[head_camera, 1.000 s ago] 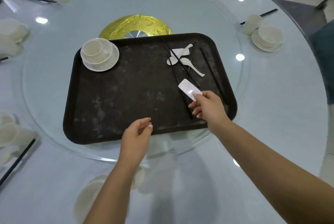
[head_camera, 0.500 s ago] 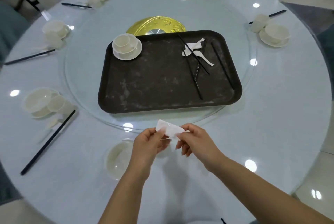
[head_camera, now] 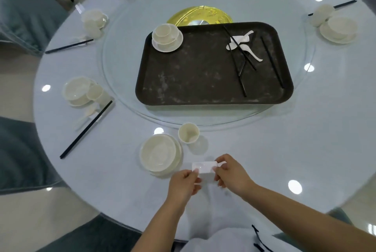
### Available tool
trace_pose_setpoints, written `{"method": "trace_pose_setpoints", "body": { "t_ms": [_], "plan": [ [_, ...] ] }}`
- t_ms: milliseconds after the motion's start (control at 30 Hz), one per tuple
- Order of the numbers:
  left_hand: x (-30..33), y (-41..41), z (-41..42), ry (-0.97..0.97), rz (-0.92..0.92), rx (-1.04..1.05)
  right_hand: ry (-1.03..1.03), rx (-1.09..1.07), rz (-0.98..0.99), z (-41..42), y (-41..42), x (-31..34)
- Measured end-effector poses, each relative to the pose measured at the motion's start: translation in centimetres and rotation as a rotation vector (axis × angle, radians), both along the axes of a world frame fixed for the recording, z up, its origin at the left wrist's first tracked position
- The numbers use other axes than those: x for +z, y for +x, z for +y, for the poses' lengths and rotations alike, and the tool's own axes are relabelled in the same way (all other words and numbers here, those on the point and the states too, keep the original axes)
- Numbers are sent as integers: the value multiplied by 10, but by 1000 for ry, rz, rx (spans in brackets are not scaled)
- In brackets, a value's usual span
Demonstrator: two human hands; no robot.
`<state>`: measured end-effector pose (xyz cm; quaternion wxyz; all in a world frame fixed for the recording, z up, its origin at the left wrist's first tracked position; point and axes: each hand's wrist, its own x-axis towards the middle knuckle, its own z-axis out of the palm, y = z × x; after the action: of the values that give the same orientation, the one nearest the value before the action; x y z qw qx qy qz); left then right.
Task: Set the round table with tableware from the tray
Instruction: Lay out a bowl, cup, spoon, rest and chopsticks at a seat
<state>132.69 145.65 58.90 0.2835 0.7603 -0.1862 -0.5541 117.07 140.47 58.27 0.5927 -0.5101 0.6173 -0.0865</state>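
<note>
rest (head_camera: pixel 204 167), small white rectangular piece, pinched at both ends by left hand (head_camera: pixel 186 183) and right hand (head_camera: pixel 232 172), just right of near bowl (head_camera: pixel 159 154). advice: lower flat, square to table edge, release both pinches together.
</note>
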Motion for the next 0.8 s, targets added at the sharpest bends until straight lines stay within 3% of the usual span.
{"method": "trace_pose_setpoints", "body": {
  "t_ms": [233, 800],
  "plan": [
    [-24, 14, 11, 5, -303, -255, -7, 90, 50, -1, 23, -24],
    [-44, 24, 7, 9, -368, -291, -9, 184, 57, -20, 25, -35]
  ]
}}
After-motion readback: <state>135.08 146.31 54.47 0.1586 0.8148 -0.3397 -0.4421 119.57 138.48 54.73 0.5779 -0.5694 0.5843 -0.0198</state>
